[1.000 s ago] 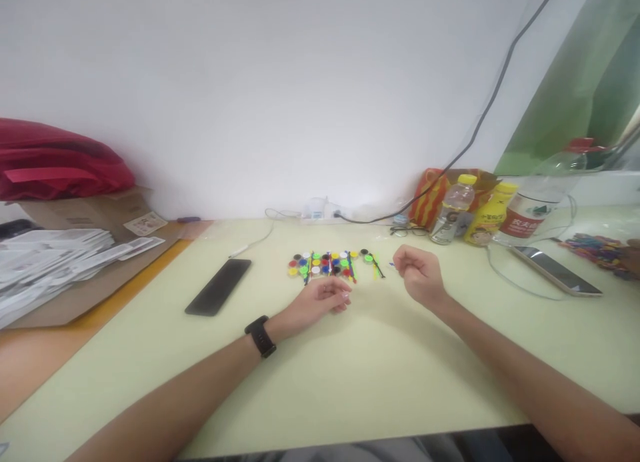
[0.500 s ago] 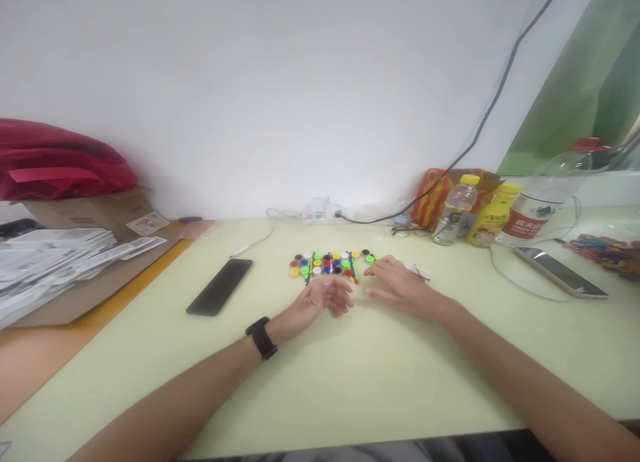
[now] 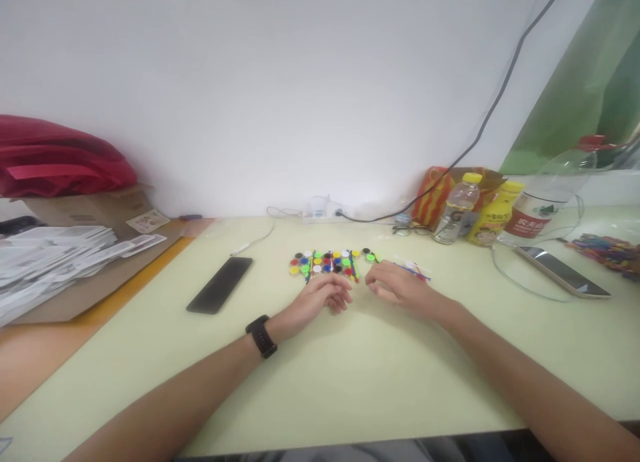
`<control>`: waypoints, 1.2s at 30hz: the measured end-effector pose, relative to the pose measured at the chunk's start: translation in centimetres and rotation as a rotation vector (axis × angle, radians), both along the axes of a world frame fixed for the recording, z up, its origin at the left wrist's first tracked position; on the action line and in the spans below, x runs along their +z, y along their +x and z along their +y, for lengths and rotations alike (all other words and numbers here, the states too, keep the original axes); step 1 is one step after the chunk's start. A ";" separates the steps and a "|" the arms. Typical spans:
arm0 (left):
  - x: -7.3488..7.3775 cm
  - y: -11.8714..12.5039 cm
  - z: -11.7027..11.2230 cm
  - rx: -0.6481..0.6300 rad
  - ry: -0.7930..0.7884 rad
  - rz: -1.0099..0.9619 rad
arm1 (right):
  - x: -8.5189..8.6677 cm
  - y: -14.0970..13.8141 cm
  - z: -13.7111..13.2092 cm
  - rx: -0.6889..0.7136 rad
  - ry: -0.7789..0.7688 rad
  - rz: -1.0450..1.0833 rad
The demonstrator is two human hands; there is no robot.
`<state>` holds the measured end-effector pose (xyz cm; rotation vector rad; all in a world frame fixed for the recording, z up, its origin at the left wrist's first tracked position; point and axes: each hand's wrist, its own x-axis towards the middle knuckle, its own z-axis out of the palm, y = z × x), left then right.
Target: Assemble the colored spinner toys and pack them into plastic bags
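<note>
My left hand [image 3: 325, 294], a black watch [image 3: 261, 337] on its wrist, rests at the near edge of a group of coloured round discs [image 3: 327, 262]. Its fingers are loosely bent and apart, and I see nothing in them. Across a small gap, my right hand [image 3: 400, 285] hovers with its fingers curved downward and the thumb apart below them; no held thing shows. Just beyond its fingertips lie a black disc [image 3: 367, 251] and a green disc [image 3: 370, 257]. Thin coloured sticks [image 3: 353, 265] lie between the discs, and more sticks [image 3: 415, 269] lie behind my right hand.
A black phone [image 3: 220, 285] lies left; another phone [image 3: 563, 272] lies right, near a coloured pile [image 3: 607, 254]. Bottles [image 3: 457, 209] and a large jug [image 3: 543, 202] stand at the back right. White packets [image 3: 55, 255] and a red bag [image 3: 60, 159] are on the left.
My right hand's fingers have curled further downward and inward. My left hand has rolled slightly, its palm turning down. The discs and sticks look unmoved.
</note>
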<state>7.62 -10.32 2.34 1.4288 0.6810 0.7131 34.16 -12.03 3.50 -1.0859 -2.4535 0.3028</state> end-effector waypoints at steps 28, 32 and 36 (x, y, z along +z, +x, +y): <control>-0.1 -0.4 -0.1 0.053 0.023 0.006 | -2.1 0.8 1.2 -0.252 0.054 -0.074; 0.3 -0.2 -0.1 0.083 0.059 -0.041 | -2.0 0.7 1.2 -0.215 0.058 -0.074; 0.6 0.0 -0.2 0.082 0.076 -0.037 | -1.8 0.5 1.3 -0.194 0.049 -0.085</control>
